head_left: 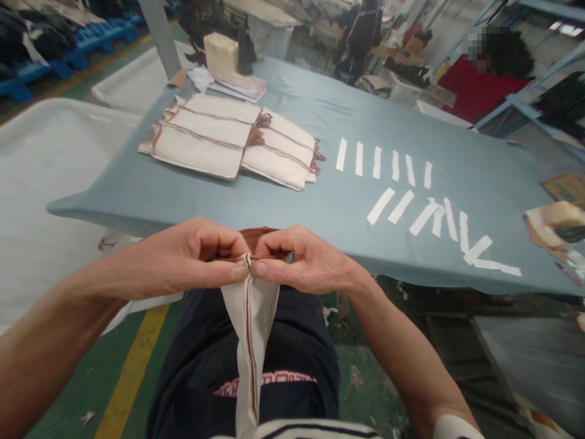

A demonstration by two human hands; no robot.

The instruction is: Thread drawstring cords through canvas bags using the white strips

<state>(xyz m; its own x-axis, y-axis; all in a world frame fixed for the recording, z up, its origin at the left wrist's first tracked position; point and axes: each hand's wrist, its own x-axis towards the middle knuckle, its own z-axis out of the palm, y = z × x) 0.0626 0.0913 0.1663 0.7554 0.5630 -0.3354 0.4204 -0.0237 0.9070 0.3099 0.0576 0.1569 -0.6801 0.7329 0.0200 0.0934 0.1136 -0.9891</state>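
Note:
Just in front of the table edge, my left hand point(205, 256) and my right hand point(304, 259) pinch the top edge of a cream fabric piece point(250, 329) with brown trim. Thumbs and fingertips almost meet at its seam. The piece hangs down over my dark apron, with a brown-lined seam running along its length. Some brown material shows behind my fingers; what it belongs to is partly hidden. On the table beyond lie stacked cream fabric pieces point(201, 131) with brown seams and frayed brown ends.
White strips point(395, 164) lie in two rough rows on the blue-covered table point(292, 210). A yellowish foam block point(222, 55) and a dark cone stand at the back left. White bins point(46, 183) are left of the table. A person point(361, 36) is in the background.

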